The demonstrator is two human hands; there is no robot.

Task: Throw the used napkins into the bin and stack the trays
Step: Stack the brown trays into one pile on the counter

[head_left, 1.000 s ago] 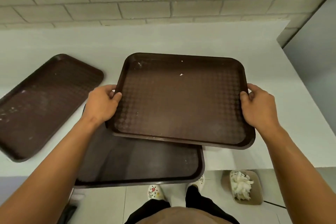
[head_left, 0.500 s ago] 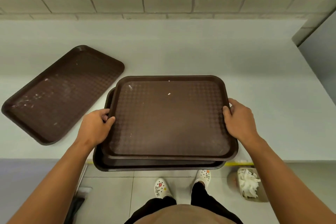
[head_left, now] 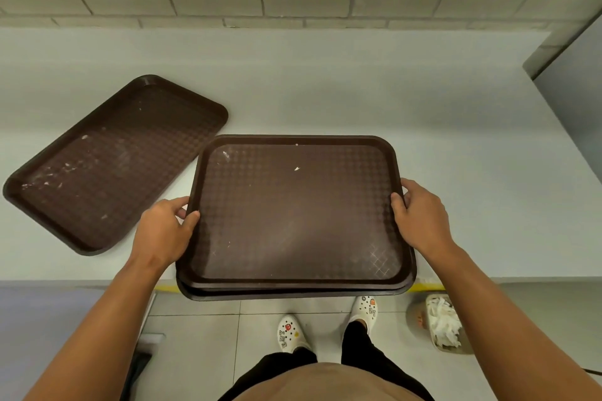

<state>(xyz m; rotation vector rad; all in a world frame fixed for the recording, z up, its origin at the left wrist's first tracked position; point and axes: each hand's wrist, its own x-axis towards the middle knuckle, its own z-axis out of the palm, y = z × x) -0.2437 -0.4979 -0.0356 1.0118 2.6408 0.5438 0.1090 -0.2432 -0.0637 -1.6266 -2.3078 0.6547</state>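
left hand (head_left: 163, 231): yours is wrapped round the left edge of the top tray (head_left: 296, 208), thumb over the rim, fingers tucked under the side, so it's a proper hold and not just a touch. Forearm comes up from the near left at a slant.
right hand (head_left: 420, 215): same deal on the right edge, thumb on the rim and the rest curled under. Wrist bent a bit inward, forearm running in from the near right.
top tray: sits level and nested on the bottom tray (head_left: 293, 295), pretty much squared up with it. A few white crumbs on its surface.
bottom tray: you only see a thin strip of it along the near side, poking out past the near edge of the counter (head_left: 488, 179).
third tray (head_left: 110, 166): lying flat on the counter to the left, turned at an angle, with white smears on it. Near the stack but not touching it, and neither hand is on it.
bin (head_left: 439, 322): down on the floor, near right, just beside your right shoe (head_left: 366, 311), with crumpled white napkins (head_left: 444, 324) piled inside.
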